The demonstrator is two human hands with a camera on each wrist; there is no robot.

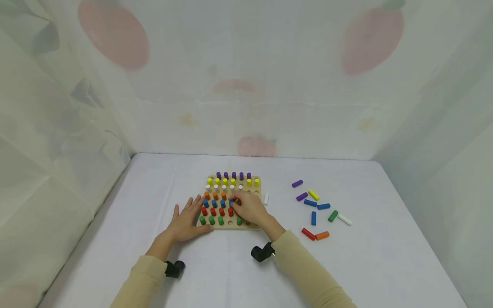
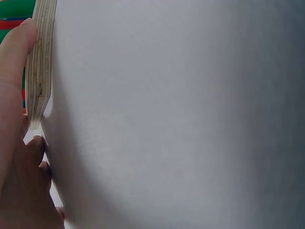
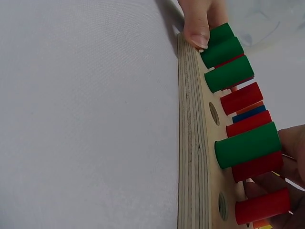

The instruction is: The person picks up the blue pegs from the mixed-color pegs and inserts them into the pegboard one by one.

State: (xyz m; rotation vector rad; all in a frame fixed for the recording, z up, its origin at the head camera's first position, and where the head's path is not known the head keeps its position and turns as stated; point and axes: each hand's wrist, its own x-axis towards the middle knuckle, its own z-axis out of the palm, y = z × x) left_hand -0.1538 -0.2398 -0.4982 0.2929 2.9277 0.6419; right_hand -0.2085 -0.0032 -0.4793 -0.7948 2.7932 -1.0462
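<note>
While the left hand (image 1: 186,222), spread wide, braces the pegboard (image 1: 231,227), the right hand (image 1: 250,208) pinches a blue peg (image 1: 231,202), best pressed straight down without tilting!

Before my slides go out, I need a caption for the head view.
Left grip against a pegboard, right grip pinching a blue peg, loose pegs lying to the right.
</note>
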